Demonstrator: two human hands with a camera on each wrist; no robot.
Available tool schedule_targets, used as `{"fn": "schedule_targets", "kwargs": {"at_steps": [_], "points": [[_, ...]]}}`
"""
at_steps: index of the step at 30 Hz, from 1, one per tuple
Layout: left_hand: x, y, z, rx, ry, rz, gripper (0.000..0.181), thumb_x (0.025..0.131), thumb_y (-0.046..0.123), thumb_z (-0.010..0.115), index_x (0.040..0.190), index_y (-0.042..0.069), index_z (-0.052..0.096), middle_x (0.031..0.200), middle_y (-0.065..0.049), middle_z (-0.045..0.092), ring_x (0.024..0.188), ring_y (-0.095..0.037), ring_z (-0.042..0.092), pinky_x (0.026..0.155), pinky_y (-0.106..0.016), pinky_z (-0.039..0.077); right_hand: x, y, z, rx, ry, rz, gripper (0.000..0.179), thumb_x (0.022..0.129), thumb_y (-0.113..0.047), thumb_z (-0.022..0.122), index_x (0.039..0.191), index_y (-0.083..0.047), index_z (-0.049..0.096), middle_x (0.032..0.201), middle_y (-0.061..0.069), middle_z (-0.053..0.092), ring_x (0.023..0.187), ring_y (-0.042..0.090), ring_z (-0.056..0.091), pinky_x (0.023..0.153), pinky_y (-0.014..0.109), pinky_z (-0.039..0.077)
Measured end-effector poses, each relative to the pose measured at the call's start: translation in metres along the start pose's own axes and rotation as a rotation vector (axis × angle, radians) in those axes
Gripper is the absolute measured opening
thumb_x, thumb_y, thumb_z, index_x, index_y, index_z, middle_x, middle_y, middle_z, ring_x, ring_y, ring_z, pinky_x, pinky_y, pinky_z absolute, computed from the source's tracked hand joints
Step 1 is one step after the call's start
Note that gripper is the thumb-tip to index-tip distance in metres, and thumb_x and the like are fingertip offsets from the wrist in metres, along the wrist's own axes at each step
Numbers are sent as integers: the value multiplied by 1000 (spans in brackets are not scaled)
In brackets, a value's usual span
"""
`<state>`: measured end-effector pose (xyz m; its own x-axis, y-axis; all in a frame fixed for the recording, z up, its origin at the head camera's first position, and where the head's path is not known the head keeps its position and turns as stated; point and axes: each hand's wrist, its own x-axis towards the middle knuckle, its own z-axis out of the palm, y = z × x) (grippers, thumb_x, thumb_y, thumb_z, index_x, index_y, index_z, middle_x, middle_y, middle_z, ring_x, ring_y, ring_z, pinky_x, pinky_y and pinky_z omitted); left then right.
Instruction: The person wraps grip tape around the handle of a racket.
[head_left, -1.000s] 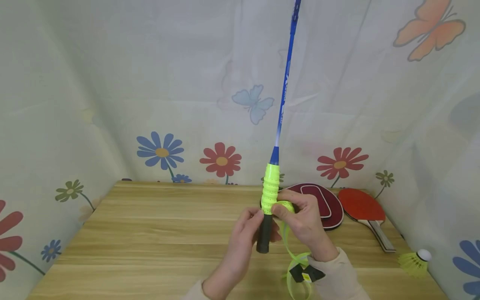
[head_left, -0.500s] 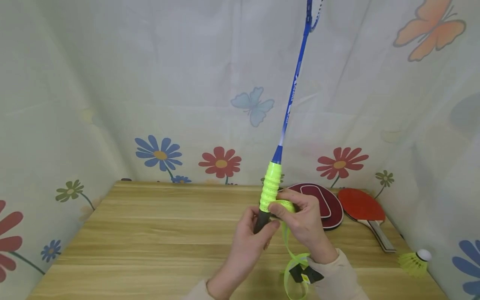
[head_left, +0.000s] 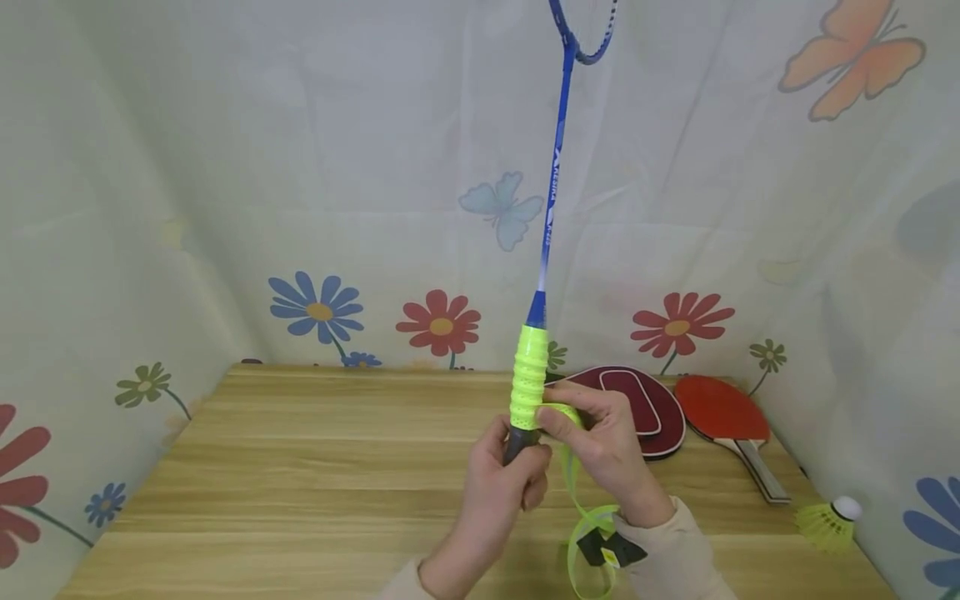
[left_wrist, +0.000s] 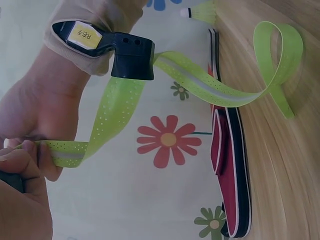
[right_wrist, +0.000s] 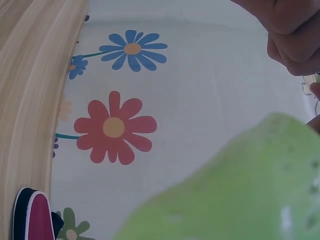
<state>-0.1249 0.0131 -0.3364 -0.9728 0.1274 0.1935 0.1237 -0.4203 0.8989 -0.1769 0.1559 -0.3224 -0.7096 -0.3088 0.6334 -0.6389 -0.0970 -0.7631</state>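
Note:
A blue badminton racket [head_left: 556, 167] stands nearly upright in the head view, its head partly cut off at the top. Perforated neon-yellow overgrip tape [head_left: 529, 375] is wound in ridged turns round the upper handle. Low on the handle, my left hand [head_left: 498, 483] grips the dark bare part. Just right of the lowest turn, my right hand [head_left: 606, 437] pinches the tape between thumb and fingers. In the left wrist view the loose tape [left_wrist: 116, 107] runs from the right hand past its wrist camera to the table. The tape blurs large across the right wrist view.
A dark red paddle case [head_left: 660, 408] lies behind the right hand on the wooden table [head_left: 315, 467]. Farther right are a red table tennis paddle [head_left: 723, 408] and a yellow shuttlecock [head_left: 825, 523]. A flowered cloth [head_left: 360, 167] hangs behind and at the sides.
The left hand has closed round the lower handle, covering more of it. The racket's top tipped right, then back left, and its head now shows more. The right hand has hardly moved.

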Motion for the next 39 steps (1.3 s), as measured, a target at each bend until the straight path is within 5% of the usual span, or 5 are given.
{"fn": "schedule_targets", "kwargs": {"at_steps": [12,18,26,33,39], "points": [[-1,-1,-1,-120,-32,-6,18,84,-1,56,97,2,45,61,2,38,43,-7,35,40,-20,31,2,-1,4,42,-42,8,20,90,1,64,108,10,69,105,10,71,93,19,66,75,33,56],[-3,1,-4,-171,-105,16,10,92,8,51,96,4,44,60,3,40,42,-7,35,40,-21,30,2,-1,4,61,-45,-1,20,90,3,64,108,8,69,106,10,71,93,18,66,74,31,56],[-2,6,-3,-159,-127,-36,42,101,46,46,85,7,44,57,3,37,39,-7,35,39,-21,28,4,0,3,67,-66,-26,19,91,3,63,108,5,71,104,7,72,92,19,66,77,32,55],[-5,5,-5,-180,-171,-63,45,103,47,37,83,8,44,55,5,37,40,-6,35,39,-21,28,4,2,2,125,-98,-73,19,91,4,62,107,2,72,102,7,71,88,18,65,74,29,55],[-6,3,-8,-236,-284,-58,43,105,46,26,84,14,44,54,7,37,40,-4,35,38,-19,28,2,2,1,114,-124,-48,15,92,3,61,106,5,66,100,5,70,83,17,64,72,30,55]]}}
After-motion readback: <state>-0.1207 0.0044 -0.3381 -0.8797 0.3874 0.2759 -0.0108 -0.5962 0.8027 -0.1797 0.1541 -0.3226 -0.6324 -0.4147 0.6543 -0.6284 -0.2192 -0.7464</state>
